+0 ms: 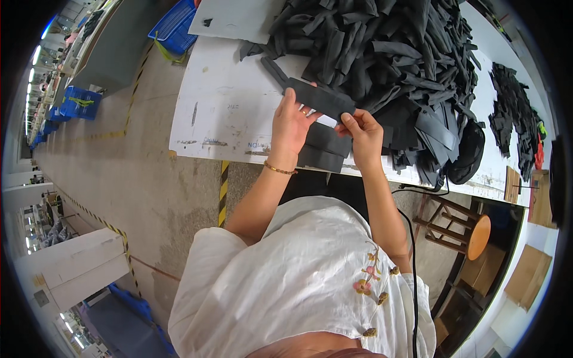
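In the head view, a dark strip (pixel 325 100) is held just in front of the heap (pixel 388 51) of dark pieces, above the white surface (pixel 218 89). Near its left end it is clasped by the left hand (pixel 292 122), thumb on top and fingers partly spread beneath; its right end is pinched between thumb and fingers by the right hand (pixel 364 136). Both ends are gripped, probably so that it is kept flat. Flat dark pieces (pixel 325 149) are laid on the heap's near side, perhaps for easy reach.

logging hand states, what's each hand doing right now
Left hand: holding the left end of a dark grey fabric strip.
Right hand: closed, pinching the same strip's right end.
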### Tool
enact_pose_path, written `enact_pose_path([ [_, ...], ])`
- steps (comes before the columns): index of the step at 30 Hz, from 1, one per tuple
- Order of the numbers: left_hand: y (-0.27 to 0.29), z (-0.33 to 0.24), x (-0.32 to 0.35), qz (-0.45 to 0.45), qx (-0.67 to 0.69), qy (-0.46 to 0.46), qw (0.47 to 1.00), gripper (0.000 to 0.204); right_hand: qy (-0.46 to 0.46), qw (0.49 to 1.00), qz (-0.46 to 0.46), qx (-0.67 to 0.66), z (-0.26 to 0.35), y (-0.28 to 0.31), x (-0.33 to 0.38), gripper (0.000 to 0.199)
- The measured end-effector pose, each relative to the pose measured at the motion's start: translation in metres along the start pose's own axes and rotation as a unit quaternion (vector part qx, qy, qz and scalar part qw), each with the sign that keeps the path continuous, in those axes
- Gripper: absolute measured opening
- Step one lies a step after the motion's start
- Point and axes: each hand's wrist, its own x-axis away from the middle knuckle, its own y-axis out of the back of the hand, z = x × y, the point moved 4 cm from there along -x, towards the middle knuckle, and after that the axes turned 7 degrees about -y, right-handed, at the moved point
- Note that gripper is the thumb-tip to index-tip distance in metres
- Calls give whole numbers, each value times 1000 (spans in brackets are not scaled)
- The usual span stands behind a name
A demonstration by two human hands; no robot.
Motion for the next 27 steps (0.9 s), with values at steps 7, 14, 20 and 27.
enact_pose_path([
  [7,36,-6,-4,-50,-144,-88,984,17,1,1000,-4,12,-6,4,3,9],
  [14,38,-11,0,-1,-164,-73,984,11,-76,997,0,4,1,-6,5,14],
  [20,50,-13,0,4,-192,-16,981,27,158,931,-71,321,-8,-19,13,8],
  [27,116,-65,-3,-90,-232,-133,959,29,58,943,64,322,-31,-76,6,15],
])
